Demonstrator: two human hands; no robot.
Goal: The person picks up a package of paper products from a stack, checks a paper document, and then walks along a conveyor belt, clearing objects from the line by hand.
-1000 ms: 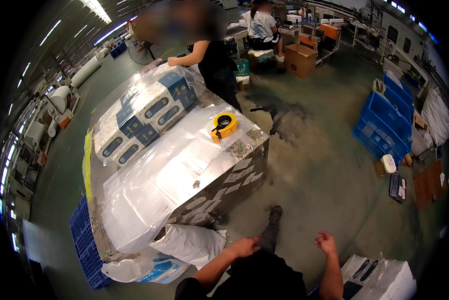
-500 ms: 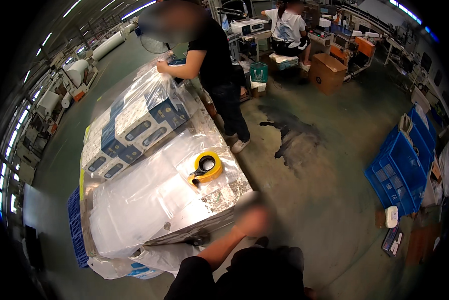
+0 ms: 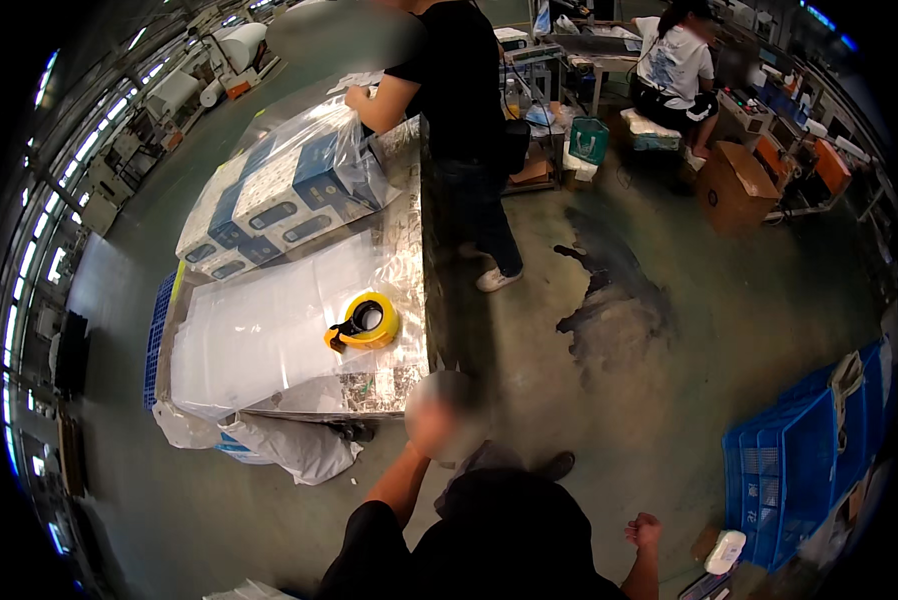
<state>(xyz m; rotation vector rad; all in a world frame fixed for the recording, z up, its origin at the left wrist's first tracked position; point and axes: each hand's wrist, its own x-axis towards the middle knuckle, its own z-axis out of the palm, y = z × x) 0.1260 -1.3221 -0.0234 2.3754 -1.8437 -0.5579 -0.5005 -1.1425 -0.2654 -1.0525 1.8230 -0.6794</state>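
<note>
My left hand is at the near right corner of the worktable; its fingers are blurred, so I cannot tell whether it touches the edge. My right hand hangs low at my right side, fingers curled in, with nothing seen in it. A yellow tape roll on a black dispenser lies on the table beyond my left hand. Flat clear plastic sheets spread to its left. Behind them stand stacked white and blue boxes, partly under clear film, with a co-worker's hand at their far end.
The co-worker stands at the table's right side. Blue crates are at the right, with a small white pack beside them. A dark stain marks the floor. Farther back are a seated person and a cardboard box.
My view has swung to the right, and the table sits farther left in it. My right hand has come into sight. The co-worker still stands by the boxes.
</note>
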